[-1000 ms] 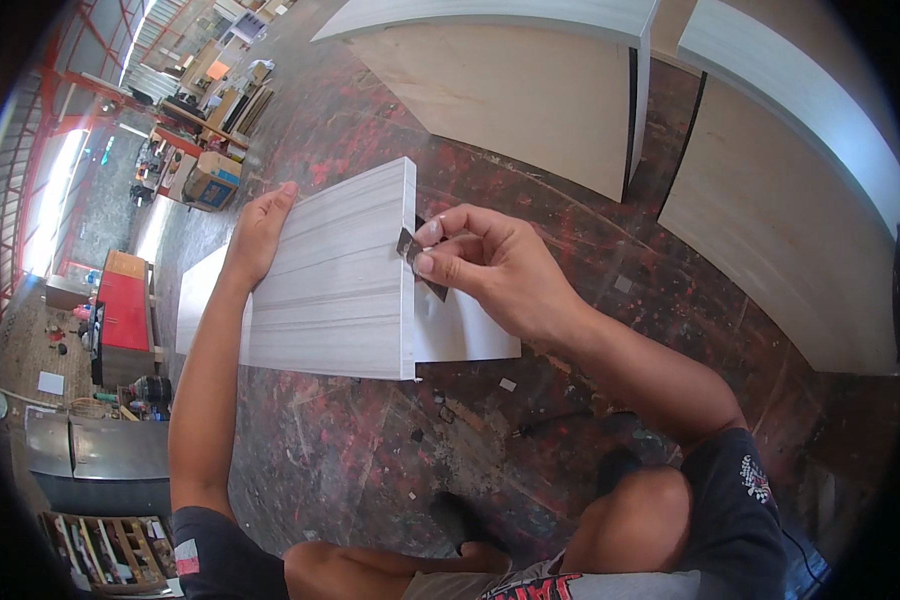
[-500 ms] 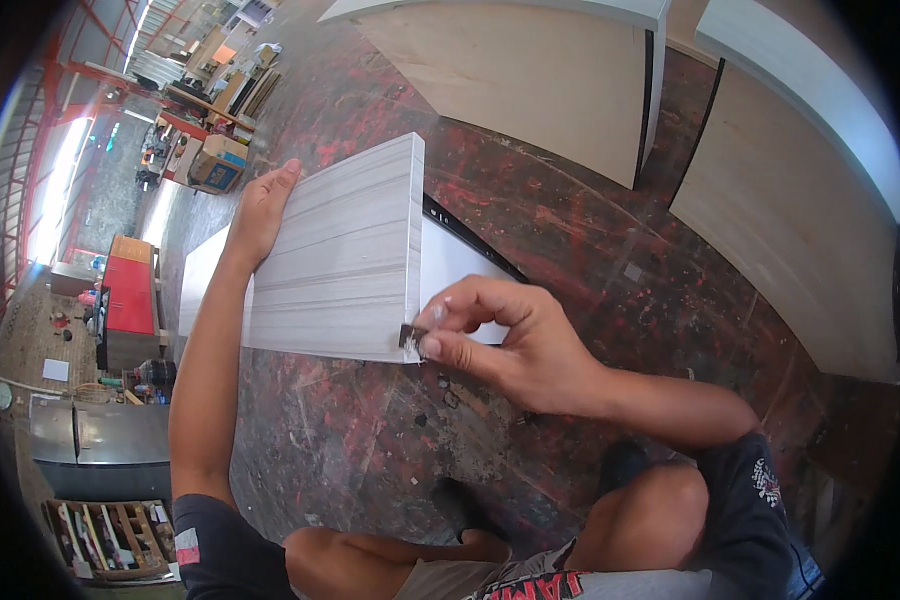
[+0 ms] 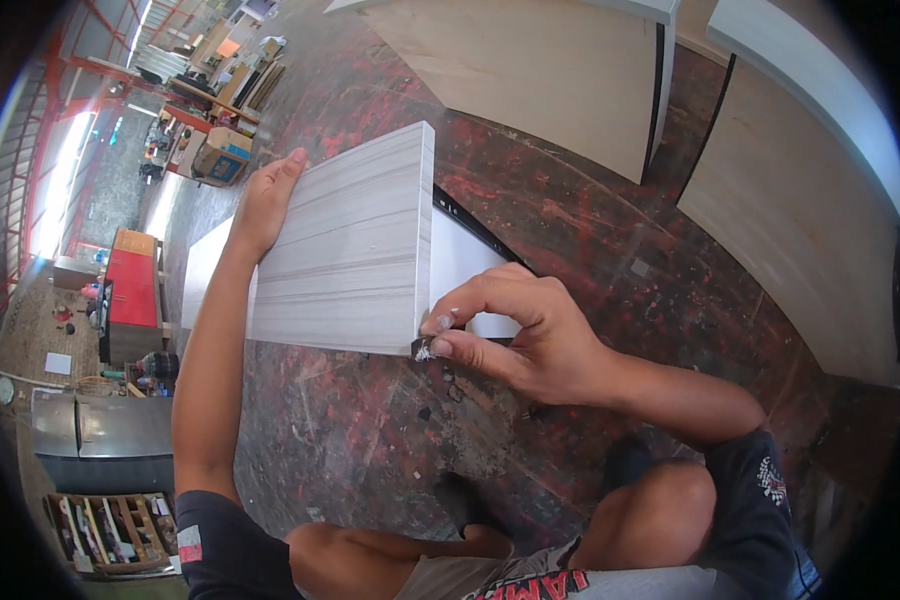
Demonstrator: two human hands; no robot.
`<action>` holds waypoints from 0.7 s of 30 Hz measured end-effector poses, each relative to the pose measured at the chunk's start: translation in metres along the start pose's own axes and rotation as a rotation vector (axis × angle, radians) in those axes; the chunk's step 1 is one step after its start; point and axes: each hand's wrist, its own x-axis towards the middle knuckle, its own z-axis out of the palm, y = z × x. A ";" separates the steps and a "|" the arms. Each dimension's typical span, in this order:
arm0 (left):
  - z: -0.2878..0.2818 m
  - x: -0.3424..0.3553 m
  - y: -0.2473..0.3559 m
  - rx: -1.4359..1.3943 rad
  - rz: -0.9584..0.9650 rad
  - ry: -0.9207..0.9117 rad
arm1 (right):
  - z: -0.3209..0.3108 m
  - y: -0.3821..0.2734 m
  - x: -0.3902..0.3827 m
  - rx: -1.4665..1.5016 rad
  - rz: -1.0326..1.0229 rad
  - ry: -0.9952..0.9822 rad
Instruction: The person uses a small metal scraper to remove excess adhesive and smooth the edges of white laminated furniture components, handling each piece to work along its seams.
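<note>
while the left hand (image 3: 268, 205) rests along the upper edge of the pale wood-grained panel (image 3: 345, 245), its hidden fingers leaving the grip impossible to tell, the right hand (image 3: 540, 335) pinches a small dark piece (image 3: 419, 349) at the panel's lower right corner; the panel, tilted above the stained floor (image 3: 340, 430), looks stiff, moderately heavy and smooth, best held by opposite edges, while the piece seems light and thin, best pinched across its flats
</note>
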 end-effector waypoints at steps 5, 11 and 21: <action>-0.001 0.001 0.001 -0.023 -0.032 -0.012 | -0.004 0.001 0.005 -0.057 0.003 -0.021; -0.001 -0.005 0.011 -0.020 -0.020 -0.025 | -0.008 0.003 0.009 -0.102 -0.025 -0.059; -0.001 -0.005 0.006 0.006 0.004 0.008 | -0.034 0.028 0.010 0.152 0.064 -0.054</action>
